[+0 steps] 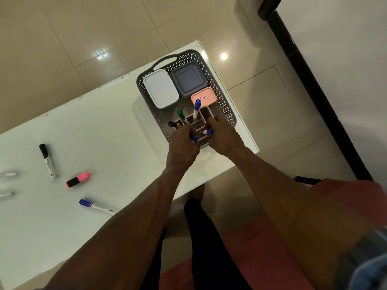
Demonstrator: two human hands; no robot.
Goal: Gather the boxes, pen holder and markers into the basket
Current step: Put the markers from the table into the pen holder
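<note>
Now both hands load markers into the pen holder (196, 126) inside the basket (222, 105): left hand (184, 141) fingers curled round a blue marker (195, 138), right hand (222, 135) pinching another. Next: table's loose markers.

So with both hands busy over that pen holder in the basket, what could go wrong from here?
Two things, perhaps. The grey perforated plastic basket sits near the white table's corner, so a push might slide it toward the edge. Also, the blue-capped marker and green-capped marker stand tall in the pale pink pen holder; the left hand or right hand could knock them out.
</note>
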